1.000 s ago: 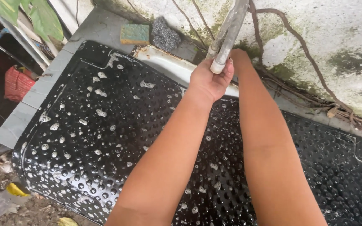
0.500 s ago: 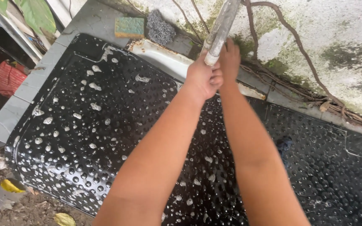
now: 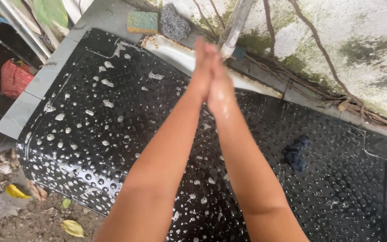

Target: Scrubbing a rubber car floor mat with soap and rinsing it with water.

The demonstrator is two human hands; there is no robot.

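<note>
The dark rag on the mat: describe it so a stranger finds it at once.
A big black studded mat covers the washing slab below the mossy wall. On its right half, right of the right forearm, lies a small crumpled dark blue rag, the only soft, foam-free lump there.

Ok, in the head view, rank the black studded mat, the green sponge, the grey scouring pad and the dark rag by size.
1. black studded mat, by far
2. dark rag
3. green sponge and grey scouring pad: look alike, unranked; both lie farther from the camera than the rag.

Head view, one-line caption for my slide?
Left hand and right hand pressed together under a pipe, above a soapy black mat.
</note>
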